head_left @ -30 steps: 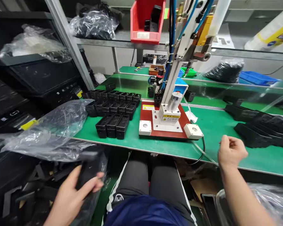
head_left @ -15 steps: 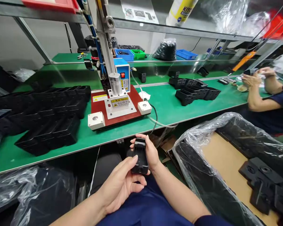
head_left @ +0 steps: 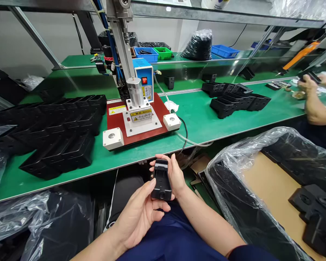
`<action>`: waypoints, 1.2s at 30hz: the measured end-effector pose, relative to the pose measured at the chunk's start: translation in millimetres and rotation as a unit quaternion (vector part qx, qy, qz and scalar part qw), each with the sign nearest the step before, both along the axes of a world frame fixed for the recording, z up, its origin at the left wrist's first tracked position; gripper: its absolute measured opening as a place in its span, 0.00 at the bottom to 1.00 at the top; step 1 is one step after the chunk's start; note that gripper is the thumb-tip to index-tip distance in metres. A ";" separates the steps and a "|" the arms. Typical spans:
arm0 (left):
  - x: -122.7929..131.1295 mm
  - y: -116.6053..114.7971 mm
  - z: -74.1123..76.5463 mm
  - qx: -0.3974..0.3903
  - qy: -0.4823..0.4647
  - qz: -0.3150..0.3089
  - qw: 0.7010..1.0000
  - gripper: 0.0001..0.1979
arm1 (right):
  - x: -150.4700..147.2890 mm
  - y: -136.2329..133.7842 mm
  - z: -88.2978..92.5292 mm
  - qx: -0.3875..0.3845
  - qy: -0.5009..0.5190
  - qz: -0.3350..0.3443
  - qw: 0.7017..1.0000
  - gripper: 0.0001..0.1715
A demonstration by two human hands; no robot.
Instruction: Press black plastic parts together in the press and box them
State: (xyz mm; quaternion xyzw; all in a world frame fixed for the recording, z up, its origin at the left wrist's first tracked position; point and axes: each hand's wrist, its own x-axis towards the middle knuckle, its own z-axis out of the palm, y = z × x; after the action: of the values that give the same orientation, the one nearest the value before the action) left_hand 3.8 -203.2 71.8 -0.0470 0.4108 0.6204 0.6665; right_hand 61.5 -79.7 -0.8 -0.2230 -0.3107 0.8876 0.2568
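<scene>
A black plastic housing [head_left: 162,180], hollow on the side facing me, is held between both hands in front of my lap, below the bench edge. My left hand [head_left: 143,206] grips its left side, thumb along the rim and fingers curled beneath the lower end. On the right, my right hand [head_left: 175,177] wraps around the housing, with fingertips showing behind its upper end. Beyond my hands stands a small press [head_left: 136,94] on a red base [head_left: 116,123], with a white button box [head_left: 113,138] at its front left and another [head_left: 171,122] at its front right.
Rows of black housings [head_left: 67,148] stand on the green bench [head_left: 195,123] at left, with another group [head_left: 239,103] at right. A plastic-lined bin [head_left: 233,203] holding black parts [head_left: 315,206] is at lower right. A co-worker's arm [head_left: 315,98] is at far right.
My view has tilted down and turned slightly left. Both hands keep hold of the housing; my left thumb has slid outward to its edge, baring more of the inside.
</scene>
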 end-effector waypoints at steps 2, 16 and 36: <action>-0.9 0.8 -1.5 -0.004 -0.008 -0.003 1.000 0.14 | -1.2 0.3 -0.5 0.013 -0.011 -0.011 1.000 0.36; -6.5 -8.1 -21.0 0.016 -0.138 0.034 0.990 0.16 | -12.0 5.3 6.5 0.146 -0.013 -0.033 0.989 0.35; -167.4 78.6 85.0 0.195 0.763 0.129 0.603 0.24 | -78.2 105.3 154.6 0.527 0.108 -0.019 0.843 0.29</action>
State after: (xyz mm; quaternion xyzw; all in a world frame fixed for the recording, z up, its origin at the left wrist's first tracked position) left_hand -163.7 -124.6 156.8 0.5216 0.6291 0.5761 0.0176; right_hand -16.8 25.6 153.9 0.0370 -0.6977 0.6035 0.3842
